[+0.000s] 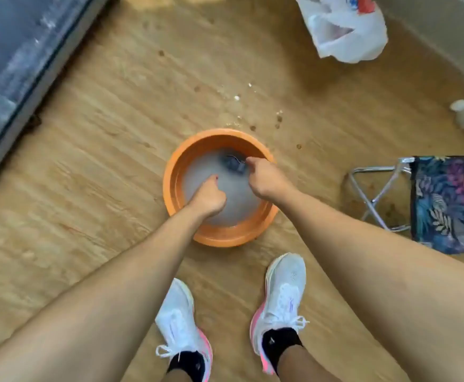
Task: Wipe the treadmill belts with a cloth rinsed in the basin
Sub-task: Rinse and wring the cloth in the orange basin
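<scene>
On the floor to your left lies the treadmill belt [2,51]. You're rinsing: in the basin [175,172], your left hand [207,198] curls, around what I cannot tell; your right hand [266,177] pinches the submerged cloth [232,164]. Next, probably wring it.

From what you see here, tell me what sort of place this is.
Probably a home or small gym room: a treadmill at the left, a wood-look floor, and a folding stool near an orange basin.
</scene>
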The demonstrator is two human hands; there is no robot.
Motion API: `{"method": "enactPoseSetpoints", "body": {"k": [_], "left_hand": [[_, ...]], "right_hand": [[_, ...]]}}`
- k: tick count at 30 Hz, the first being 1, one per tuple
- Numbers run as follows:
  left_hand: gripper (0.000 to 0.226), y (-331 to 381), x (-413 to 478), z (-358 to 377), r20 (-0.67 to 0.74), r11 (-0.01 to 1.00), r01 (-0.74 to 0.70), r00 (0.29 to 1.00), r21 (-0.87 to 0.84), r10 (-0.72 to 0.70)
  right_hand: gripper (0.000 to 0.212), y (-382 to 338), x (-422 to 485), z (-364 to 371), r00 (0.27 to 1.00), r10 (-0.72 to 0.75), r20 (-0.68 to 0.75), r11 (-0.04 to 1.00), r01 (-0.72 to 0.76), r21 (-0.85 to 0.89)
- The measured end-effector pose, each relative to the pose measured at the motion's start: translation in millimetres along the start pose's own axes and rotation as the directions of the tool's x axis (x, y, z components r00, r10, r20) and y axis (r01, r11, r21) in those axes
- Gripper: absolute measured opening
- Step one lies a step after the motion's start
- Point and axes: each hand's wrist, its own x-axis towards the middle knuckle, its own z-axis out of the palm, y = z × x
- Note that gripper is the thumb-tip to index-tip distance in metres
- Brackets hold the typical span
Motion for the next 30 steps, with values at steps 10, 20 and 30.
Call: {"method": "enactPoseSetpoints", "body": {"k": [10, 20, 30], "left_hand": [[0.036, -51.5, 99.4, 27.7, -0.127, 0.801, -0.051, 0.991, -0.596, -0.031], [0.011, -60.6, 85.5, 3.7, 0.095, 0.549, 0.116, 0.993, -0.828, -0.068], [0.038, -77.0, 81.7, 27.7, -0.100, 0.757, 0.032, 0.987, -0.653, -0.128]], "right_hand": [[0.033, 17.5, 103.7, 108.6, 0.995, 0.073, -0.069, 0.911, -0.038, 0.411], [0.047, 13.6, 100.9, 99.1, 0.987, -0.020, 0.161, 0.950, -0.031, 0.311], [0.029, 36.7, 139.6, 125.6, 0.928, 0.343, -0.146, 0.590, -0.092, 0.802]]}}
